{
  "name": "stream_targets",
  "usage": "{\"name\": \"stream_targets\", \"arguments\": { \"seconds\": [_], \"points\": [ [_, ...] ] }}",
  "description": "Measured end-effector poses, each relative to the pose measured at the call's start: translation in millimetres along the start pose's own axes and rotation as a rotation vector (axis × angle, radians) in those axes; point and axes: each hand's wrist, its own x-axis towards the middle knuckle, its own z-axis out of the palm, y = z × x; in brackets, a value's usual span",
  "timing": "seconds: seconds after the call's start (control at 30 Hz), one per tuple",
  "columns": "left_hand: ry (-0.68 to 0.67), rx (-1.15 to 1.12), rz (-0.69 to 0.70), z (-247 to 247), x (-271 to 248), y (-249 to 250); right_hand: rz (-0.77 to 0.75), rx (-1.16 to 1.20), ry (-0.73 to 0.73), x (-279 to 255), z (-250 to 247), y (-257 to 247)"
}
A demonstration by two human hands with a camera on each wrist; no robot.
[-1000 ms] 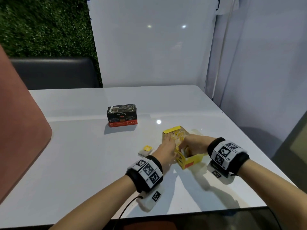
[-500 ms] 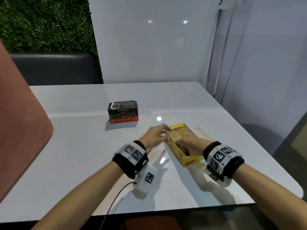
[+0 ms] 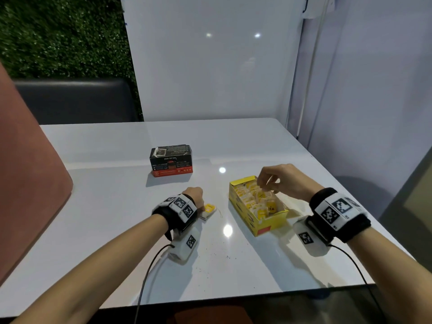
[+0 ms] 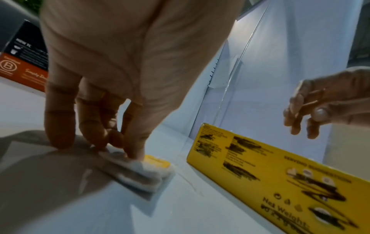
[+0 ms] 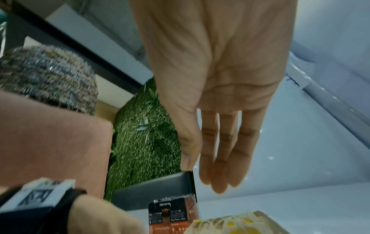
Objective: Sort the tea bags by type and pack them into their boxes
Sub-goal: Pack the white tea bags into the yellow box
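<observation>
An open yellow tea box (image 3: 268, 226) stands right of centre, packed with several yellow-tagged tea bags (image 3: 259, 202). My right hand (image 3: 266, 185) hovers over its far end, fingers relaxed and holding nothing; the right wrist view shows the right hand (image 5: 202, 174) with straight fingers. A loose yellow-tagged tea bag (image 3: 209, 210) lies flat on the table left of the box. My left hand (image 3: 203, 208) comes down on it; in the left wrist view the left hand (image 4: 112, 145) pinches the near edge of the tea bag (image 4: 144, 171). The yellow tea box (image 4: 280, 177) is beside it.
A closed black and orange tea box (image 3: 171, 163) stands further back on the white table (image 3: 105, 206), also seen as the black box (image 4: 22, 63) and the black box (image 5: 172, 216). A reddish chair back (image 3: 28, 178) rises at the left. White walls close off the back and right.
My left hand left the yellow box's side and moved left and down onto the loose tea bag. My right hand lifted out of the box and now hovers over its far end.
</observation>
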Motion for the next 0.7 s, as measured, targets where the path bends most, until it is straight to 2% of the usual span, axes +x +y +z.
{"name": "stream_targets", "arguments": {
  "seconds": [0.17, 0.27, 0.37, 0.47, 0.53, 0.6, 0.7],
  "points": [
    [0.041, -0.103, 0.079, -4.9, -7.1, 0.1, 0.023, 0.116, -0.004, -5.5, 6.8, -2.5],
    [0.155, -0.219, 0.263, -24.7, -31.2, 19.0, 0.056, 0.242, 0.002, -3.5, 13.4, -4.0],
    [0.266, -0.309, 0.489, -40.5, -60.5, 52.6, 0.074, 0.388, -0.054, 1.3, 13.1, -6.0],
    [0.339, -0.416, 0.593, -39.9, -71.3, 80.6, 0.048, 0.416, 0.001, 3.0, 8.7, -5.3],
    [0.361, -0.493, 0.611, -31.0, -69.3, 91.1, 0.049, 0.316, 0.096, 0.8, 3.0, -2.3],
    [0.37, -0.509, 0.602, -18.5, -65.1, 95.0, 0.061, 0.12, 0.12, -4.6, -2.0, 4.2],
    [0.335, -0.332, 0.639, 1.3, -61.2, 95.9, 0.055, -0.091, 0.075, -14.4, -2.4, 14.4]
  ]
}}
